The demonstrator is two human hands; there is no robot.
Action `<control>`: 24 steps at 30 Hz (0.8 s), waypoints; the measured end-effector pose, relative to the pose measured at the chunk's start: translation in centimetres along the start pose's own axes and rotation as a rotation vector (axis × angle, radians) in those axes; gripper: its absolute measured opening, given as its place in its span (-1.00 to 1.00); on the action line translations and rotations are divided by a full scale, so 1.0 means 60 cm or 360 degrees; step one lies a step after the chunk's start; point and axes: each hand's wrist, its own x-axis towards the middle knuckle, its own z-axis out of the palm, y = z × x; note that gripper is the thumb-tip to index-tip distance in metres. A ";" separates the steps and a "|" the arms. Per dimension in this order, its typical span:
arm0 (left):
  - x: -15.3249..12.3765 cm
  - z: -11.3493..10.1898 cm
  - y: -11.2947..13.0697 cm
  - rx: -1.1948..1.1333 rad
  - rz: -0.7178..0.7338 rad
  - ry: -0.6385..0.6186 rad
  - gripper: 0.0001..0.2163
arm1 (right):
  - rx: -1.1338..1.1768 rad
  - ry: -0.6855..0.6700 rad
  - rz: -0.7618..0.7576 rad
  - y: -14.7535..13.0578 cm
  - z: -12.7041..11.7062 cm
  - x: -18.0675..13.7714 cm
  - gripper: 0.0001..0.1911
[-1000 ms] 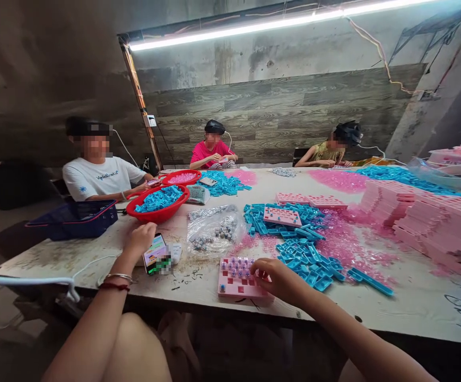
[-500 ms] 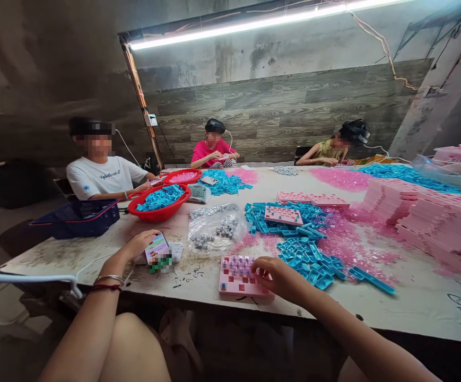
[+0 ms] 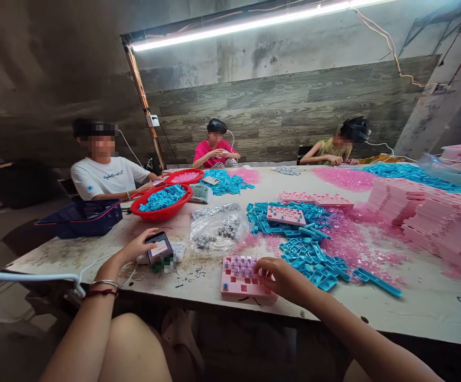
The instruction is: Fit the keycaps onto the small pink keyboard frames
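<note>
My left hand (image 3: 138, 245) is at a phone (image 3: 159, 248) propped against a white object (image 3: 179, 250). Its fingers are apart, the thumb over the lit screen and another finger near the phone's top edge. My right hand (image 3: 280, 275) rests on the right side of a pink tray (image 3: 234, 289) with square holes. Its fingers are curled down onto the tray, and whatever they pinch is hidden. Small clear pieces with bluish centres (image 3: 242, 262) fill the tray's back rows. A blue piece (image 3: 225, 286) sits at its front left corner.
Blue plastic pieces (image 3: 313, 260) and pink clear bits (image 3: 357, 249) lie beyond my right hand. A clear bag of beads (image 3: 218, 231), red baskets (image 3: 162, 212), a navy basket (image 3: 83, 220) and stacked pink trays (image 3: 437, 223) stand around. Three people sit opposite.
The phone's screen shows a different picture, and my left thumb has come down over it. My right hand stays on the pink tray. The view has shifted slightly.
</note>
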 end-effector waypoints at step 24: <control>-0.006 -0.006 -0.021 -0.0095 0.0037 0.0029 -0.33 | -0.0009 0.0023 -0.0052 0.008 0.005 -0.002 -0.77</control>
